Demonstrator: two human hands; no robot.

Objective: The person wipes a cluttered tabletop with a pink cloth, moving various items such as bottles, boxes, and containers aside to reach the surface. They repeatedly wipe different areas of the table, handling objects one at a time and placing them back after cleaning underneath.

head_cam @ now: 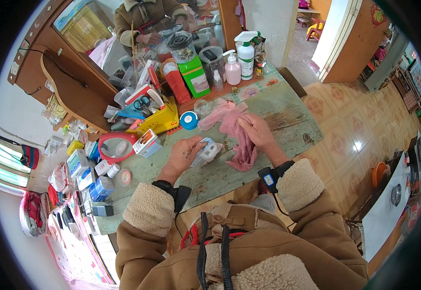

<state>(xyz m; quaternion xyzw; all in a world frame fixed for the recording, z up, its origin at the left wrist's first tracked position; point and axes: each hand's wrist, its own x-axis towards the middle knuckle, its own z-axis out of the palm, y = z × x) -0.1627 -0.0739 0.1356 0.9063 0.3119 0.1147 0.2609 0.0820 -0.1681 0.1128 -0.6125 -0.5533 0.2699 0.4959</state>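
Observation:
My left hand (185, 154) grips a small white and blue packet (207, 152) just above the green tabletop (286, 123). In my right hand (255, 134) is a crumpled pink cloth (242, 154), one end hanging toward the table's near edge. A paler pink cloth (216, 115) lies behind it. A round blue and white lid (188, 120) and a small clear round container (202, 108) are beyond my hands. To the left of my left hand stands a white and blue box (147, 143) with a brown picture on it.
A red-framed round mirror (117, 146), small boxes (101, 186) and a white bottle (113, 170) crowd the left side. Farther back are a yellow basket (163, 121), a green box (195, 78), a pink pump bottle (233, 70) and a white spray bottle (246, 59). A large mirror (98, 34) stands behind.

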